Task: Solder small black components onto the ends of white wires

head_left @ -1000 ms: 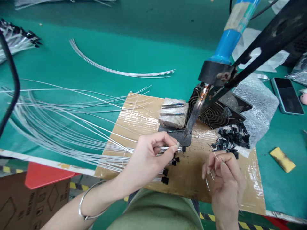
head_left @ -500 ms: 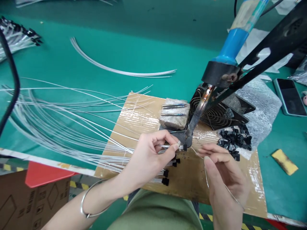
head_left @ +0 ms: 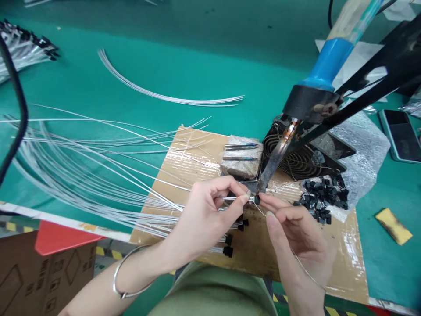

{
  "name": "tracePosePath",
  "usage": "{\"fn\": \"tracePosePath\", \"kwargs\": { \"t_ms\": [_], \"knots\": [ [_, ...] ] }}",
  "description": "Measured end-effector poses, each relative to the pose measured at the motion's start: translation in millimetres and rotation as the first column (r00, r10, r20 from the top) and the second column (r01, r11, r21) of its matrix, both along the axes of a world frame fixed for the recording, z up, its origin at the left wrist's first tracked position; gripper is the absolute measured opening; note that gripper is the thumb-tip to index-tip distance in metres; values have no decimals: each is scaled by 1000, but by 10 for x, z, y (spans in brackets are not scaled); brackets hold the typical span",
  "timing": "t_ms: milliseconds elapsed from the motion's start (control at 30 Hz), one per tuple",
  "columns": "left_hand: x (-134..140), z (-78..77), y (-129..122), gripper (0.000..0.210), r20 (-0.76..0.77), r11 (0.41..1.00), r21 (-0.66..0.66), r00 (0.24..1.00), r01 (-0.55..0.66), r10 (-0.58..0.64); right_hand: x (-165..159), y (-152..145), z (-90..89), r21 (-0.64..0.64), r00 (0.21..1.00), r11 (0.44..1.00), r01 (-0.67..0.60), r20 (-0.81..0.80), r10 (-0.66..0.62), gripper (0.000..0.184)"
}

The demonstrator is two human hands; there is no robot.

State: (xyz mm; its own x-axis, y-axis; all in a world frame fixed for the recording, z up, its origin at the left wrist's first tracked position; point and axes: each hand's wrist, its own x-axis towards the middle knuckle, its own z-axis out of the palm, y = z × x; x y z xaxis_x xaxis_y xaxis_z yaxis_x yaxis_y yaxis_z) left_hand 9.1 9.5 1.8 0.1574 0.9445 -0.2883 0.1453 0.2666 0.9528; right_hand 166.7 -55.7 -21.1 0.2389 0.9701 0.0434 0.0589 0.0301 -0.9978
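My left hand [head_left: 213,215] pinches white wires close to a small black connector [head_left: 256,199], under the tip of the mounted soldering iron [head_left: 274,160]. My right hand [head_left: 297,237] is closed on a thin strand of solder wire [head_left: 307,273]; its free end reaches the wires beside the connector. The fingertips of the right hand are at the connector's right side. Below, several finished-looking wire ends with black connectors [head_left: 227,251] lie on the cardboard [head_left: 256,259]. Long white wires [head_left: 82,188] fan out to the left.
A stone block [head_left: 241,166] with metal tips stands behind the hands. Right of the iron are a black fan [head_left: 296,153], a pile of black connectors [head_left: 320,197], bubble wrap [head_left: 365,145], a yellow sponge [head_left: 394,226] and a phone [head_left: 403,134]. A wire bundle [head_left: 164,97] lies farther back.
My right hand has moved left, bringing the solder wire up to the connector at the iron's tip. My left hand keeps its pinch on the wires. The view has shifted slightly.
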Motion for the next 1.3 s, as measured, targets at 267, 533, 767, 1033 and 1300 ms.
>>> {"fn": "tracePosePath", "kwargs": {
  "t_ms": [267, 533, 767, 1033, 1300],
  "knots": [
    [34, 17, 36, 11, -38, 999, 15, 999, -30, 30, 34, 43, -2, 1, 1000, 1000, 1, 1, -1, 15],
    [46, 40, 76, 12, -48, 999, 21, 998, -26, 27, 31, 70, -7, 20, 1000, 1000, 2, 11, -2, 17],
    [49, 61, 81, 12, -70, 999, 47, 997, -24, 27, 20, 90, 12, 45, 1000, 999, 18, -7, -18, 17],
    [46, 74, 68, 12, -81, 997, 63, 996, -33, 39, 22, 104, -1, 51, 1000, 998, 21, 17, -22, 17],
    [47, 73, 62, 11, -67, 997, 69, 997, -33, 38, 22, 94, 19, 67, 1000, 998, 13, 21, -15, 17]
  ]
}}
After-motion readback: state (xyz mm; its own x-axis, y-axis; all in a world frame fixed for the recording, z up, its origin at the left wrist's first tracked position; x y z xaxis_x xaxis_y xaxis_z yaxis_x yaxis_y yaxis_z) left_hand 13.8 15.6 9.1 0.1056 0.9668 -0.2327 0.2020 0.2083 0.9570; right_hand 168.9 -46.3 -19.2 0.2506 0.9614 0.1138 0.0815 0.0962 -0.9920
